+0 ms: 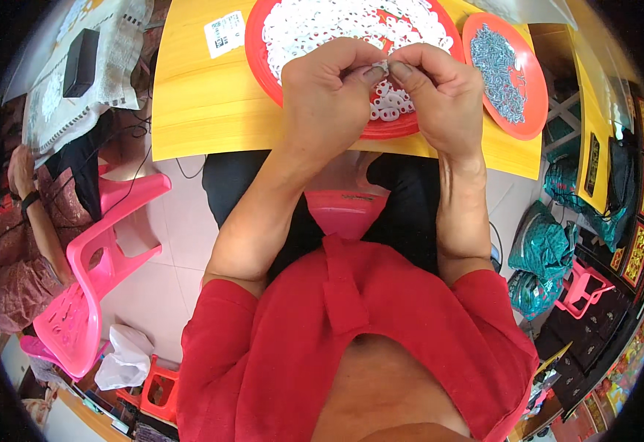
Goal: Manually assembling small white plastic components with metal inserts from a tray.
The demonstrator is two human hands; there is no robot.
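My left hand (329,99) and my right hand (443,96) meet over the near part of a round red tray (263,77). Thumbs and forefingers are pinched tip to tip. A small white plastic piece (383,65) shows between the fingertips, held by the left; whatever the right pinches is hidden by its thumb. White plastic pieces with holes (322,23) heap up in the tray, and a smaller group (390,103) lies just below my fingers. To the right, an oval red plate (533,96) bears many small silvery screws (495,70).
The yellow table (204,103) carries a white printed label (225,34). At left, another person's arm (46,228) rests near a cloth-covered table (79,121) and a pink chair (90,295). Green bags (543,239) and a pink stool (583,287) stand at right.
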